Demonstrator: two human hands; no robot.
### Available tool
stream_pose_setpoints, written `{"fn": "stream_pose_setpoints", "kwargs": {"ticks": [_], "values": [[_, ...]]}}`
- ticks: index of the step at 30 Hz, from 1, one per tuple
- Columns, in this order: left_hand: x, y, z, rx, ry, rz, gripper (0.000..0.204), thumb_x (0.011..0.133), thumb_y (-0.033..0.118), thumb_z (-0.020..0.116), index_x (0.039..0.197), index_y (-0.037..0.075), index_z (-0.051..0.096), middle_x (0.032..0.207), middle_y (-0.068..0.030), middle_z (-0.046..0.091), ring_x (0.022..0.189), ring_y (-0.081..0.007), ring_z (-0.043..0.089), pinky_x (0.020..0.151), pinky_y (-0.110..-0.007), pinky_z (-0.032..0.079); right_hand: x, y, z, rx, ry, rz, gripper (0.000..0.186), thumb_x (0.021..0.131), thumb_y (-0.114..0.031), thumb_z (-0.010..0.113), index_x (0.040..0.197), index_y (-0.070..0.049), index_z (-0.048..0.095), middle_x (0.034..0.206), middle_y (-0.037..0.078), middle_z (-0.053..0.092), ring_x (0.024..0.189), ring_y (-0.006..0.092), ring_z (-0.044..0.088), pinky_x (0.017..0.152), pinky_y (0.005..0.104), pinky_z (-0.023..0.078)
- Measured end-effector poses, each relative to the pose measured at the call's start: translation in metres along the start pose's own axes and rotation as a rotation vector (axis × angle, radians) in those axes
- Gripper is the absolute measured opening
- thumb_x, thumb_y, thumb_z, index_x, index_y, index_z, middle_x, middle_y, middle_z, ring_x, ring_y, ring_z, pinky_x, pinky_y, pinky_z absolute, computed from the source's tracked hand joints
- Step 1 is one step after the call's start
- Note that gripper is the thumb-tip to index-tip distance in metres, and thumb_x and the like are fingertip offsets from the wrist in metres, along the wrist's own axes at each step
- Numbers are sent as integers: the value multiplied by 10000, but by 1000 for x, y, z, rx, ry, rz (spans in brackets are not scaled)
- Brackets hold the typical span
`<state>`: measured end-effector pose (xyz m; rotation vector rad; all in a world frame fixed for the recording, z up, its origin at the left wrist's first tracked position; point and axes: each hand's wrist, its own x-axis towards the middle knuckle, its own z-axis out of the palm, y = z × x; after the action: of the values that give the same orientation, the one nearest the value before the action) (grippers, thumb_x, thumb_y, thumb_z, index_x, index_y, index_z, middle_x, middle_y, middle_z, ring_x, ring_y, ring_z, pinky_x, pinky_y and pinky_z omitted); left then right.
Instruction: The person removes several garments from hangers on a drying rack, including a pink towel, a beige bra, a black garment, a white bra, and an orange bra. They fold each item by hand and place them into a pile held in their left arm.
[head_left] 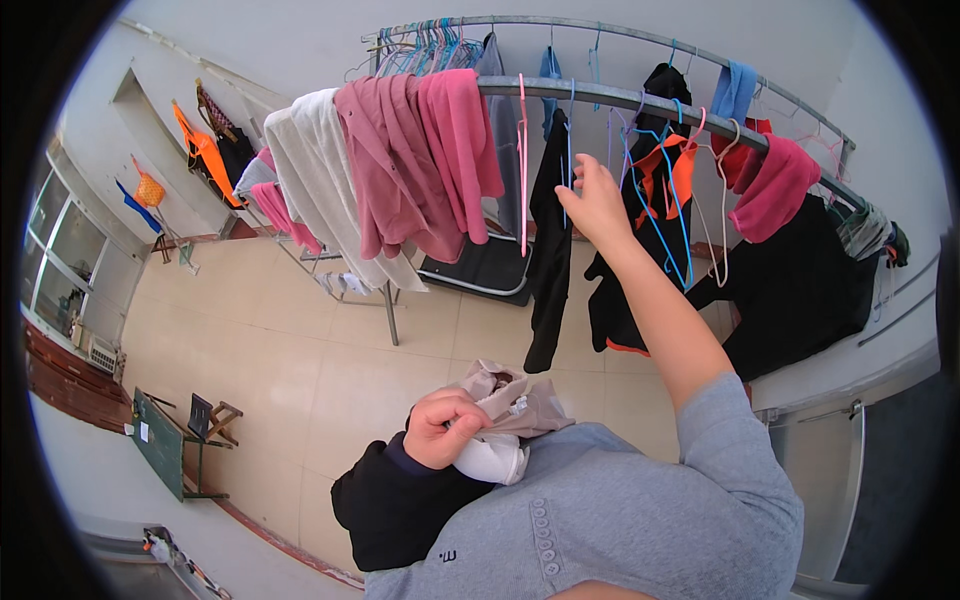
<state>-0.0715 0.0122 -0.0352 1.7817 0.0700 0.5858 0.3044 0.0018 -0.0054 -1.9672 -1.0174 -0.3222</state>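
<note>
My left hand is closed on a bundle of clothes held against my body. The bundle has a beige garment with a collar and a small white tag, and a white cloth beneath it. Something black covers my left forearm. My right hand reaches up to the near rail, fingers apart, right beside a blue hanger seen edge-on; whether they touch is unclear. Just left of that hand hangs a long black garment, and further left a pink hanger.
The curved metal rail bears a white towel, pink garments and several hangers. Black-and-orange clothing hangs right of my forearm. Behind runs a second rail. A green table stands at lower left.
</note>
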Motion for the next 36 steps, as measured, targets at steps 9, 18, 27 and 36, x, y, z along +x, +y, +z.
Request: {"fn": "stream_pose_setpoints", "kwargs": {"ticks": [9, 18, 27, 36], "values": [[-19, -3, -12, -52, 30, -47, 92, 920, 83, 631, 883, 21, 689, 823, -79, 668, 767, -184, 625, 712, -296, 478, 26, 47, 50, 112, 216, 184, 224, 923, -227, 588, 971, -14, 636, 854, 162, 689, 826, 362, 657, 740, 432, 499], [-24, -12, -17, -210, -36, -148, 203, 977, 168, 599, 1093, 9, 652, 1005, -50, 668, 924, -121, 609, 823, -274, 475, -15, -22, -26, 391, 235, 86, 190, 944, -173, 586, 920, 15, 600, 666, 92, 590, 602, 163, 547, 595, 328, 438], [24, -19, 17, -679, -339, -166, 699, 989, 297, 595, 1509, -4, 237, 1057, -44, 609, 920, -82, 548, 851, -218, 418, -177, -113, -135, 352, -243, -83, 376, 891, -33, 579, 1253, -13, 477, 678, 80, 558, 587, 217, 583, 548, 351, 450], [42, -25, 70, -767, -517, -220, 404, 1036, 340, 486, 1186, -13, 612, 1056, -103, 635, 1005, -192, 584, 901, -313, 444, -208, -104, -175, 234, -891, -281, 226, 896, -191, 624, 1085, -101, 539, 751, 156, 638, 663, 378, 633, 593, 467, 492]]}}
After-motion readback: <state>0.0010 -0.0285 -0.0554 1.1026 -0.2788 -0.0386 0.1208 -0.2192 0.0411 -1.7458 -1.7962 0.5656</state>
